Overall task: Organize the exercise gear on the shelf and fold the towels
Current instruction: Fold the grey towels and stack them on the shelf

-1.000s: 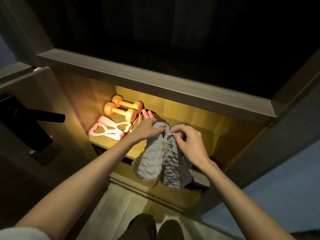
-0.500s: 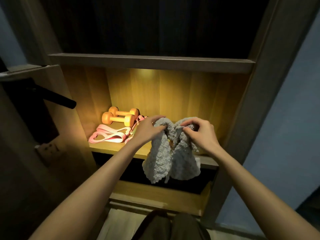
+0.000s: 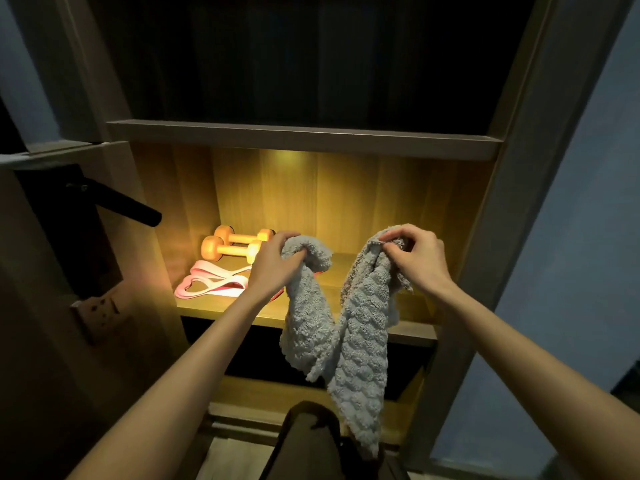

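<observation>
Grey towel (image 3: 349, 327), bunched a moment ago, now sags in a V before the lit shelf (image 3: 242, 308), four o'clock from the dumbbells (image 3: 232, 247), left hand (image 3: 277, 263) and right hand (image 3: 414, 259) each clutching a top end, likely readying a fold.

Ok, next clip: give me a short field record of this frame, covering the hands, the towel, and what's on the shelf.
left hand: grips one bunched top end of the grey towel
right hand: pinches the other top end
towel state: unfolded, hanging in a V in front of the lit shelf; one piece or two, cannot tell
on shelf, left side: two orange dumbbells, pink resistance band in front of them
beside cabinet: black door handle
</observation>
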### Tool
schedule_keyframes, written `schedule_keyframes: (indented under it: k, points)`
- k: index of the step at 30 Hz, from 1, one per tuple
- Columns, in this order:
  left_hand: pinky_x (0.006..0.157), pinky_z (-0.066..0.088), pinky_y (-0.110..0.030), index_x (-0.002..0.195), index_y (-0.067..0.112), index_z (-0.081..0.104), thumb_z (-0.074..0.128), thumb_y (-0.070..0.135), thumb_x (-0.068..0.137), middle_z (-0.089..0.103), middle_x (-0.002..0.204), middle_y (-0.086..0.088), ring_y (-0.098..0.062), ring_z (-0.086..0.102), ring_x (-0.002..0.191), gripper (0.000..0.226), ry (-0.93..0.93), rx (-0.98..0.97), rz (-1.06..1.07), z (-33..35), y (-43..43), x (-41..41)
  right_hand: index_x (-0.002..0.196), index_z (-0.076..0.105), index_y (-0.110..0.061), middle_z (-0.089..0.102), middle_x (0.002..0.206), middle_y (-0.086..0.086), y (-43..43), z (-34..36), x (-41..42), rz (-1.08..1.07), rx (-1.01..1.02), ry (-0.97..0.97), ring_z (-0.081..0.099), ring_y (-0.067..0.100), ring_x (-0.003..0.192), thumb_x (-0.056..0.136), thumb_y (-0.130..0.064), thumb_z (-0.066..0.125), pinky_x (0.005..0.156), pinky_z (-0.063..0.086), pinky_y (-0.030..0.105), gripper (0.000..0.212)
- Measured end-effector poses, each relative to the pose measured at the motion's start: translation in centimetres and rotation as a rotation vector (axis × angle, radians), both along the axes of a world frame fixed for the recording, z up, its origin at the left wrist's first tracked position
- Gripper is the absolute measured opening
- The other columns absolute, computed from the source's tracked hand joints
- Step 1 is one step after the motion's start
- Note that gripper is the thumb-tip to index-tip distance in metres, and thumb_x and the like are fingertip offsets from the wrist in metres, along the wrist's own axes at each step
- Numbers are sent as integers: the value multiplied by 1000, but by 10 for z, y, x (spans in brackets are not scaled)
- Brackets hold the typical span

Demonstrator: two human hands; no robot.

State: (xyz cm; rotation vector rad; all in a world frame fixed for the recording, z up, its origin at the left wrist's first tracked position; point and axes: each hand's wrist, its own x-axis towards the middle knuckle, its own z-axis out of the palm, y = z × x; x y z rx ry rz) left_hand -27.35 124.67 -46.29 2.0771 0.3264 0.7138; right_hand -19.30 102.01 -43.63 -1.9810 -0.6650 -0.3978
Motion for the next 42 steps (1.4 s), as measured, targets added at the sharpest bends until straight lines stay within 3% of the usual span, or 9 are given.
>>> schedule_keyframes:
  k: [8, 14, 19, 24, 26, 29, 33, 36, 42]
  points:
    - [95, 47, -39, 123, 25, 55, 60, 26, 92, 52, 117, 10, -14, 51, 113, 32, 29, -170, -44, -26, 22, 57, 105, 69, -10, 63, 104, 1, 28, -27, 70, -206, 17, -116, 57, 10, 98, 91, -7, 60, 84, 43, 15, 17]
    - [96, 48, -45, 123, 24, 53, 58, 27, 93, 56, 112, 10, -16, 55, 111, 30, -9, -244, -6, -42, 34, 102, 114, 63, -3, 59, 109, 11, 45, -58, 128, -279, -193, 44, 60, 22, 95, 94, 0, 50, 83, 53, 32, 24]
    - [94, 46, -36, 120, 29, 50, 58, 21, 89, 55, 120, 3, -17, 54, 114, 33, 63, -275, -9, -69, 36, 117, 152, 20, -20, 18, 158, 9, 45, -127, 159, -117, -601, 269, 23, 26, 143, 102, -16, 38, 115, 21, 35, 53]
    - [93, 41, -30, 129, 18, 49, 56, 15, 92, 52, 119, 8, -12, 49, 114, 38, 103, -241, -4, -81, 34, 113, 152, -2, -36, 0, 160, 12, 30, -167, 147, -25, -904, 391, 16, 36, 144, 100, -31, 43, 105, 38, 44, 69]
    - [97, 43, -36, 129, 18, 50, 57, 17, 92, 53, 119, 6, -15, 50, 116, 37, 106, -239, -11, -85, 35, 110, 152, 5, -36, 2, 159, 11, 30, -167, 136, -85, -1011, 287, 8, 36, 146, 99, -36, 44, 104, 40, 45, 66]
    - [102, 42, -41, 128, 18, 51, 58, 22, 93, 51, 122, 6, -17, 48, 121, 35, 112, -224, -21, -89, 36, 104, 147, 29, -33, 33, 143, 10, 29, -165, 114, -154, -937, 125, 42, 30, 128, 95, -44, 52, 89, 50, 38, 58]
    - [103, 42, -42, 121, 26, 53, 60, 25, 92, 50, 131, 4, -17, 46, 125, 30, 127, -243, -50, -94, 37, 95, 144, 38, -23, 33, 141, 8, 25, -172, 95, 6, -947, 281, 41, 26, 128, 85, -52, 64, 99, 44, 38, 71]
    - [99, 41, -35, 127, 25, 54, 60, 27, 92, 48, 137, 6, -14, 45, 126, 35, 144, -261, -53, -97, 38, 86, 144, 38, -21, 35, 139, 7, 22, -177, 92, 66, -985, 378, 37, 27, 130, 81, -38, 74, 104, 38, 37, 75]
    - [96, 46, -39, 134, 26, 50, 52, 33, 96, 52, 127, 5, -16, 51, 116, 38, 174, -290, -54, -93, 39, 68, 123, 58, -19, 57, 123, 5, 18, -162, 83, 125, -924, 191, 54, 25, 114, 88, -13, 63, 92, 45, 34, 35]
